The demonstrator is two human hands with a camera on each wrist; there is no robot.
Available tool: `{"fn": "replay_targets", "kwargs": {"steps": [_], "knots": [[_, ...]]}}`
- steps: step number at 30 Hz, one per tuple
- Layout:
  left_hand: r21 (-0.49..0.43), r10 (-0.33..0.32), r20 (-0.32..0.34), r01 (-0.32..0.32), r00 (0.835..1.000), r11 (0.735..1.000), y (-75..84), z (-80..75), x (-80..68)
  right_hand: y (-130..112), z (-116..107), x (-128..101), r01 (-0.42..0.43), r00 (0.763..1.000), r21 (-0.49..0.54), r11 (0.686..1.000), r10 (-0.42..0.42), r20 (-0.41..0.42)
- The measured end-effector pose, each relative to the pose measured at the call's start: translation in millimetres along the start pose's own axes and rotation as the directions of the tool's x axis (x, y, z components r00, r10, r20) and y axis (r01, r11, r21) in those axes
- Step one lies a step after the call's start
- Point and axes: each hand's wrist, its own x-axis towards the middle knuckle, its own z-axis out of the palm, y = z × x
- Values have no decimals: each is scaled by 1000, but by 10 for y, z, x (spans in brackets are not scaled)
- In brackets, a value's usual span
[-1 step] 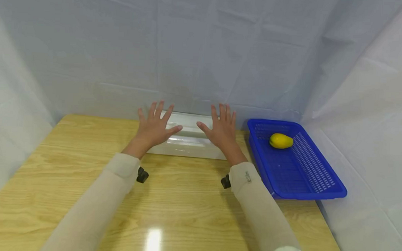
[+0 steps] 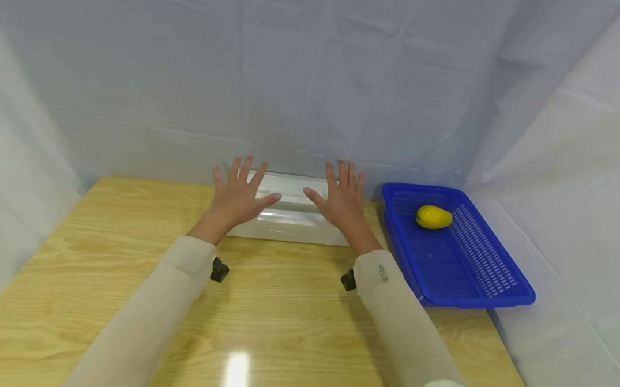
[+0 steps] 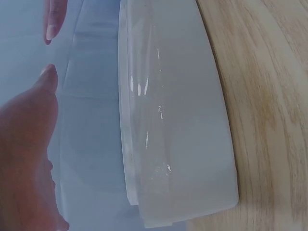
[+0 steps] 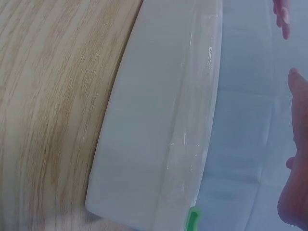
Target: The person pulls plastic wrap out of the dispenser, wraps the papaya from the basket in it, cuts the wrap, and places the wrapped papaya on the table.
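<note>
White case (image 2: 291, 211) flat on tabletop (image 2: 274, 307), which, we judge, bears its weight; our left hand (image 2: 236, 199) and right hand (image 2: 343, 204) above, fingers (image 2: 246, 169) spread wide, holding nothing.

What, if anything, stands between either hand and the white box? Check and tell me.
Nothing visible does: both wrist views show only open space between the white box and the left hand or right hand. The blue basket with the yellow fruit sits right of the box, out of the way.
</note>
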Motion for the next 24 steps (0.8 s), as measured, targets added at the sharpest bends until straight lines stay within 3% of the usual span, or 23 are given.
{"fn": "replay_targets", "kwargs": {"steps": [8, 15, 24], "knots": [[13, 20, -22, -19, 1000, 1000, -77, 124, -65, 38, -58, -121, 50, 998, 46, 998, -48, -33], [-93, 32, -61, -38, 998, 995, -140, 141, -227, 141, -150, -311, 51, 999, 141, 989, -48, -23], [-149, 17, -71, -28, 997, 988, -195, 196, -402, 244, -88, -487, 49, 999, 116, 992, -46, -27]]}}
